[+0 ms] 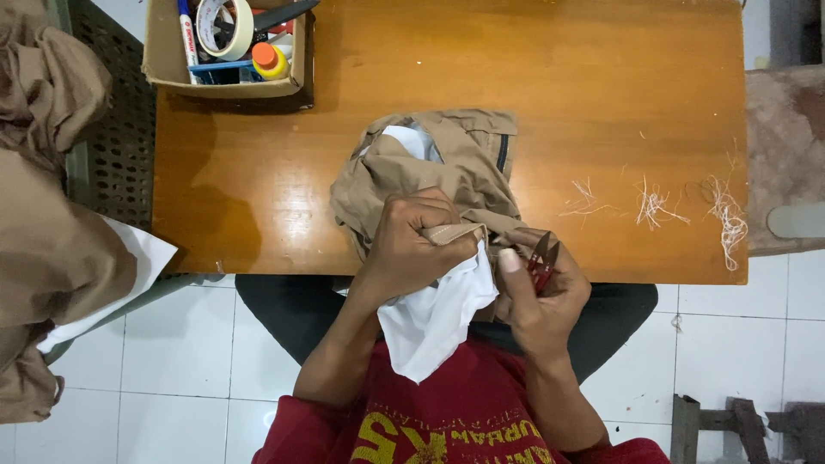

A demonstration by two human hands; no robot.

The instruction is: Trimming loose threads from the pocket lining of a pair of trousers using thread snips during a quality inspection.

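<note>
Tan garment [447,167], bunched, with a white lining [434,322] hanging from it: lies at the near edge of the wooden table [601,94], about midway along, part of it lifted off the edge toward the seated person. Left hand [417,245]: closed in a fist around a fold of the tan cloth and the lining. Right hand [541,296]: just beside the left, fingers curled around small red thread snips [541,256], blades pointing up at the cloth edge, thumb pressed against the fabric. Loose pale thread clippings [657,206]: scattered in several tufts along the right part of the table, toward its near edge. Cardboard box [163,60]: at the far left corner, holding a roll of tape [225,26], a marker [187,30] and a small bottle with an orange cap [271,60]. Pile of further tan cloth [43,215]: off the table's left edge, with white fabric showing beneath it. White tiled floor [180,344] below.
</note>
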